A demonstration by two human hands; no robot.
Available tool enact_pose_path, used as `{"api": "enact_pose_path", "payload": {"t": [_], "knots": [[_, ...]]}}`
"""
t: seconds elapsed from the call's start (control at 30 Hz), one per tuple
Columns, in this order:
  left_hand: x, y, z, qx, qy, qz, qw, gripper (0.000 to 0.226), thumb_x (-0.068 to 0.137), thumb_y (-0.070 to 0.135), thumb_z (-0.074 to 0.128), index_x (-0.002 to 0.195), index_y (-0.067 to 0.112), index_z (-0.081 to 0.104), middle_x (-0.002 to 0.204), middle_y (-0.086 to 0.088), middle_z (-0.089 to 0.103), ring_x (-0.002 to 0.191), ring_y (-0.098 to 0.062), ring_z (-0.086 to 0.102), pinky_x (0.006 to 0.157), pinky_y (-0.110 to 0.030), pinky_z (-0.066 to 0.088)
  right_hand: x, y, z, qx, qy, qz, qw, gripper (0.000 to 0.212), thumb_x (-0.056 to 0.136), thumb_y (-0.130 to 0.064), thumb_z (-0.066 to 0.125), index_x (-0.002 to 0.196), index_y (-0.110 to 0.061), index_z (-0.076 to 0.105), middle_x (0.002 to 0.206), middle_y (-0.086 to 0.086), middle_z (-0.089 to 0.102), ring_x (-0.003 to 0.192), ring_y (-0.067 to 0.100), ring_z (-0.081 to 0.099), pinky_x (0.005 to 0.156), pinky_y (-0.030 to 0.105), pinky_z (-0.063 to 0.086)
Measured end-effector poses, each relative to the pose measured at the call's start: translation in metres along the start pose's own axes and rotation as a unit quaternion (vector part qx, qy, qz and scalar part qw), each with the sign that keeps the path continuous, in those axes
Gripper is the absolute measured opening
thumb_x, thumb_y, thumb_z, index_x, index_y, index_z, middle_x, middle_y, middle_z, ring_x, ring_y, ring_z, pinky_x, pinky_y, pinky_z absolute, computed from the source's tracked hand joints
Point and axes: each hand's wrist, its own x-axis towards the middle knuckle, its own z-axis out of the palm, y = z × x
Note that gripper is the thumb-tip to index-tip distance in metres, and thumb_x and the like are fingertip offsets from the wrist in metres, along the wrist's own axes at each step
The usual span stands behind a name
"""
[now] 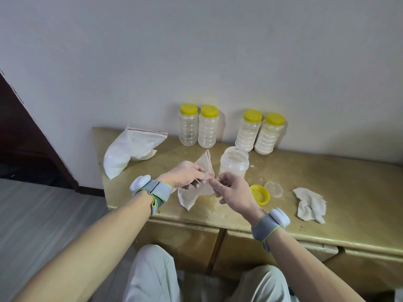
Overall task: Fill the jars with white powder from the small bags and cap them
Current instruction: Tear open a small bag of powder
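My left hand [187, 175] and right hand [233, 190] pinch the small clear plastic zip bag [187, 199] mid-frame; yanked open, it may spill beside the open clear plastic jar [234, 163].

On the table [327, 182] we have four capped jars [208, 127] in a row at the back by the wall [218, 51], an open jar [234, 163] before them, a small bag [188, 198] held just left of it, a lid [259, 194] and disc [273, 189] nearer us at its right, a tissue [310, 203] farther right, a large bag [128, 151] far left.
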Motion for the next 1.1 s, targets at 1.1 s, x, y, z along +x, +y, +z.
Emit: {"api": "enact_pose_path", "payload": {"t": [1.1], "knots": [[-0.004, 0.003, -0.010, -0.050, 0.000, 0.029, 0.998, 0.014, 0.092, 0.030, 0.070, 0.082, 0.021, 0.069, 0.075, 0.007, 0.065, 0.064, -0.010, 0.060, 0.063, -0.023, 0.040, 0.007, -0.025, -0.003, 0.077, -0.084, 0.049, 0.992, 0.014, 0.096, -0.025, 0.064, 0.089, -0.014, 0.059, 0.077, -0.003, 0.065, 0.064, 0.012, 0.059, 0.052, 0.022, 0.047]]}}
